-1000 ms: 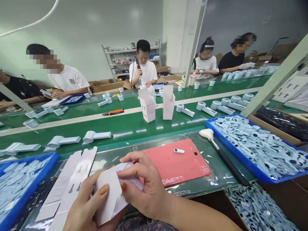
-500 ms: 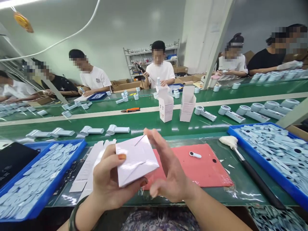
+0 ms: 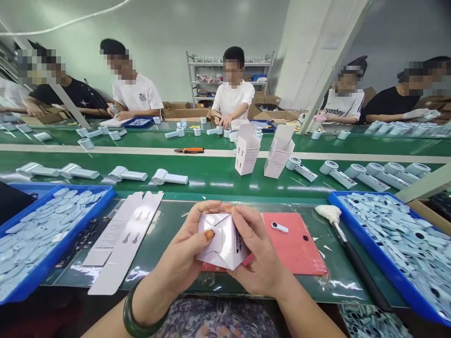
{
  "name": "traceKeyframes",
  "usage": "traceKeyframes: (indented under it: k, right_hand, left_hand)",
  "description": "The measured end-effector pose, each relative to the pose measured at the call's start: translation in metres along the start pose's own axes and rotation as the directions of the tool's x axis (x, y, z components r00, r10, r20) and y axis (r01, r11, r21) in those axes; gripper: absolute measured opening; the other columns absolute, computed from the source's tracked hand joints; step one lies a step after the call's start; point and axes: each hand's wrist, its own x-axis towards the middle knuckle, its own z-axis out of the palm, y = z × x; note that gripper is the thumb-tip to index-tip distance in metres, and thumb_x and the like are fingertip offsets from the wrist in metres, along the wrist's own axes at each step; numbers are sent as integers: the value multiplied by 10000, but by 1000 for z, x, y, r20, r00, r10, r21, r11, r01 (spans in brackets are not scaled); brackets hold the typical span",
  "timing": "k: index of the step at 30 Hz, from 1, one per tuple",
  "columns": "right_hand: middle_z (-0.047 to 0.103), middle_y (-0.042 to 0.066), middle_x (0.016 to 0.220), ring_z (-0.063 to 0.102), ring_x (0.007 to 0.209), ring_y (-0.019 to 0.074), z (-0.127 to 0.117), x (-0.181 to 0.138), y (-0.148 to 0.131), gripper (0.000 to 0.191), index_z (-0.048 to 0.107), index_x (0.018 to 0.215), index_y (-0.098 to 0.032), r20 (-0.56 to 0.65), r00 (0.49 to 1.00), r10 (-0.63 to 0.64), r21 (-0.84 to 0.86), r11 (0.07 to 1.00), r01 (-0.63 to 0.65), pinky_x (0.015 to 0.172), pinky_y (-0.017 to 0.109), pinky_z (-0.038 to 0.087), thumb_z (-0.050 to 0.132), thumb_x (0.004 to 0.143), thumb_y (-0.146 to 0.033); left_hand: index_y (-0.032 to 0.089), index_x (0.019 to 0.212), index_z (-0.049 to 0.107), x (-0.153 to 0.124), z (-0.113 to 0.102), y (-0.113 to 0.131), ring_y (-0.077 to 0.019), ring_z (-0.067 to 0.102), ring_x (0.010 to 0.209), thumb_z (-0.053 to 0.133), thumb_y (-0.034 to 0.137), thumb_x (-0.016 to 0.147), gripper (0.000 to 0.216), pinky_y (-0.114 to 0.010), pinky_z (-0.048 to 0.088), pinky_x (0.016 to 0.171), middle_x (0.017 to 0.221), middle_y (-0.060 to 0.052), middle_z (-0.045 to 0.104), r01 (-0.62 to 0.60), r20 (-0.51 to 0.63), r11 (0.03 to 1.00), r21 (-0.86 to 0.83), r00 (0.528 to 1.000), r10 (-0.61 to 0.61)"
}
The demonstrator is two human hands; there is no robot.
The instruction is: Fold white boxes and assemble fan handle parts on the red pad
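A small white cardboard box (image 3: 225, 246) is held in front of me, its folded flap end turned towards me. My left hand (image 3: 190, 244) grips it from the left, the thumb pressing on the flaps. Around its right side wraps my right hand (image 3: 259, 249), fingers along the top edge and thumb side below. Beneath the box lies a red mat (image 3: 299, 256), with a small white and black part (image 3: 279, 227) on it. Flat white box blanks (image 3: 118, 249) lie left of my hands. Two upright boxes with raised lids, a left one (image 3: 247, 150) and a right one (image 3: 278, 152), stand beyond.
Blue trays of pale parts flank me, a left tray (image 3: 102, 197) and a right tray (image 3: 384, 277). A black-handled tool (image 3: 362, 267) lies by the right one. Orange pliers (image 3: 190, 150) and several handheld devices (image 3: 171, 177) lie on the green bench. Co-workers sit opposite.
My right hand has closed from open onto the box's right side. The box has turned, showing a printed side. Across the bench, the middle co-worker has lowered a dark tool out of sight.
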Motion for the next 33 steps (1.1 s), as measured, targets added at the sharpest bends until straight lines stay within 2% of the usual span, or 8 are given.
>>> traceKeyframes:
  k: [3, 6, 13, 19, 23, 25, 30, 33]
  right_hand:
    - [465, 153, 1423, 495, 1340, 330, -5, -3, -1, 845, 198, 1648, -273, 19, 1000, -2, -37, 999, 3, 1112, 536, 461, 628, 921, -281]
    - [471, 152, 1417, 498, 1335, 331, -6, -5, 0, 872, 190, 1651, -275, 33, 999, 19, -53, 998, -17, 1099, 539, 473, 614, 891, -225]
    - [462, 149, 1425, 495, 1330, 323, -3, -14, 3, 866, 204, 1652, -269, 36, 998, 50, -89, 995, -46, 1110, 540, 463, 605, 887, -207]
    - [447, 157, 1438, 499, 1323, 346, -1, -15, 1, 882, 193, 1650, -289, 57, 996, 64, -104, 993, -58, 1067, 573, 486, 597, 873, -190]
    - [459, 161, 1434, 514, 1317, 355, -3, -14, 0, 863, 197, 1649, -287, 70, 996, 59, -140, 989, -48, 1079, 597, 477, 599, 889, -223]
    - [460, 164, 1442, 503, 1341, 355, -3, -16, 1, 838, 193, 1650, -279, 72, 995, 75, -153, 986, -63, 1126, 624, 437, 595, 914, -273]
    - [410, 165, 1537, 400, 1463, 349, 7, -22, 2, 784, 169, 1653, -266, 56, 988, 146, -187, 973, -133, 1245, 664, 248, 564, 1000, -449]
    - [348, 187, 1604, 305, 1522, 390, 12, -21, 0, 856, 127, 1661, -215, 57, 986, 155, -202, 969, -141, 1257, 702, 126, 451, 1010, -666]
  left_hand:
    - [275, 1118, 664, 2, 2, -3, -216, 652, 1082, 801, 282, 830, 319, -256, 579, 831, 1327, -51, 627, 24, 58, 999, -40, 998, -21]
    - [260, 1070, 664, 4, 2, -9, -227, 630, 1119, 793, 271, 832, 271, -262, 566, 845, 1276, -51, 636, -23, 29, 1000, -11, 999, 23]
    - [267, 1134, 622, 10, -8, -27, -209, 599, 1067, 727, 316, 899, 263, -277, 512, 865, 1229, -46, 625, -137, 52, 965, 225, 990, 128]
    - [261, 1163, 603, 8, -11, -29, -201, 590, 1083, 653, 260, 929, 240, -286, 495, 915, 1223, -40, 622, -169, 49, 931, 324, 986, 162]
    - [276, 1216, 607, 8, -14, -30, -183, 613, 982, 693, 283, 902, 326, -261, 507, 828, 1197, -34, 641, -100, 53, 975, 196, 994, 92]
    - [272, 1303, 586, 9, -15, -29, -220, 630, 1058, 714, 371, 906, 429, -295, 525, 874, 1257, -67, 640, -88, 53, 994, 60, 995, 85]
    - [278, 1405, 544, 14, -13, -27, -255, 626, 1150, 649, 566, 946, 552, -356, 535, 968, 1395, -110, 602, -197, -16, 978, -65, 980, 196]
    - [274, 1401, 557, 15, -10, -35, -247, 625, 1143, 648, 547, 953, 532, -357, 537, 984, 1390, -106, 607, -205, -55, 976, -78, 978, 201]
